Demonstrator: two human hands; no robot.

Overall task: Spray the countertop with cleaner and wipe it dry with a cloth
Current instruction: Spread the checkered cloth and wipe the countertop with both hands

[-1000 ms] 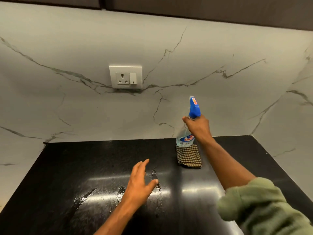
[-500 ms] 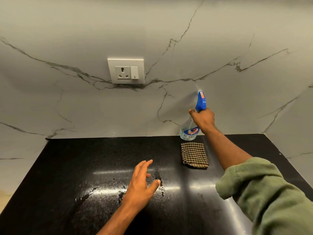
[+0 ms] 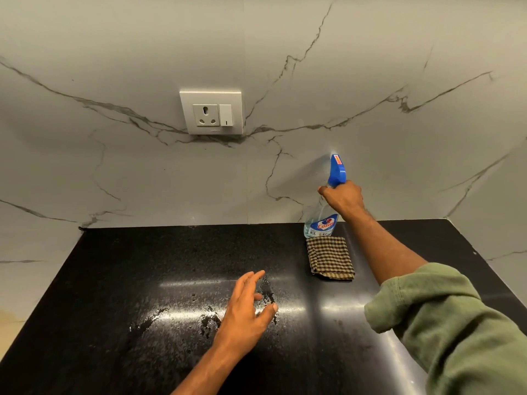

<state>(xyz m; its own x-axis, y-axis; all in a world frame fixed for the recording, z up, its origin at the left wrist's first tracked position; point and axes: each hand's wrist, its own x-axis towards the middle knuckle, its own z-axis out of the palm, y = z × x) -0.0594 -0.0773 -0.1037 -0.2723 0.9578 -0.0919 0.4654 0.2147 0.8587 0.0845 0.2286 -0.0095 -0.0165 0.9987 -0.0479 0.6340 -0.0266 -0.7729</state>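
Wall fittings behind the worktop.
White socket (image 3: pixel 211 112) with switch (image 3: pixel 225 115) on grey-veined marble wall (image 3: pixel 114 172).

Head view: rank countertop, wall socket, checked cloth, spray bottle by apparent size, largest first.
1. Countertop, by far.
2. Wall socket, spray bottle and checked cloth: too close to rank; the right hand covers the bottle's middle, and the socket sits farther back.

Right hand (image 3: pixel 343 201) grips spray bottle (image 3: pixel 322 223) behind checked cloth (image 3: pixel 330 259)

Dim warm light, glare streaks on the wet countertop (image 3: pixel 142 266), wide-angle edge bending
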